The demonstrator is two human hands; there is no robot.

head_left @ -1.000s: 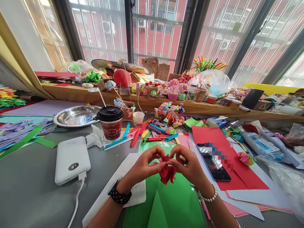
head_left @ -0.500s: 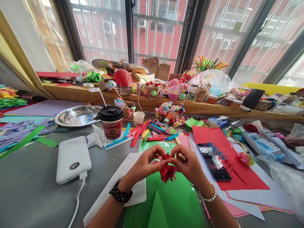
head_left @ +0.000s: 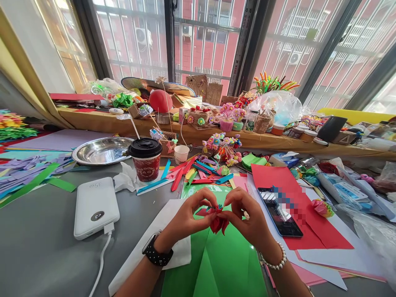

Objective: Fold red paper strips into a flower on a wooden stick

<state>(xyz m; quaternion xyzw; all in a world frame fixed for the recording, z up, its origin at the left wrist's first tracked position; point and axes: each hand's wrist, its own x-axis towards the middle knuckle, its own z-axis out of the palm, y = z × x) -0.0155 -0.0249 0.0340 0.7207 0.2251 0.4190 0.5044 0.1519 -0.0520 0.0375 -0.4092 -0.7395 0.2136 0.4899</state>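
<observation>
Between my hands is a small red paper flower [head_left: 219,225], its petals hanging downward and a tuft of thin blue strips [head_left: 220,207] showing at its top. My left hand [head_left: 198,211] pinches its left side with thumb and fingertips. From the other side, my right hand [head_left: 247,214] has its thumb and forefinger closed at the flower's right edge. A small pale tip of something [head_left: 246,215] shows among the right hand's curled fingers; what it is I cannot make out. Beneath both hands lies a sheet of green paper [head_left: 229,264].
Left are a white power bank [head_left: 96,202] with a cable, a lidded cup [head_left: 145,163] and a metal plate [head_left: 102,150]. Coloured paper strips [head_left: 185,171] lie beyond my hands. On the right, a phone [head_left: 280,214] rests on red paper [head_left: 328,231], near a pink paper flower [head_left: 321,207].
The flower has turned in my fingers, so the blue strips now show plainly at its top. My right forefinger has lifted slightly away from the left fingers.
</observation>
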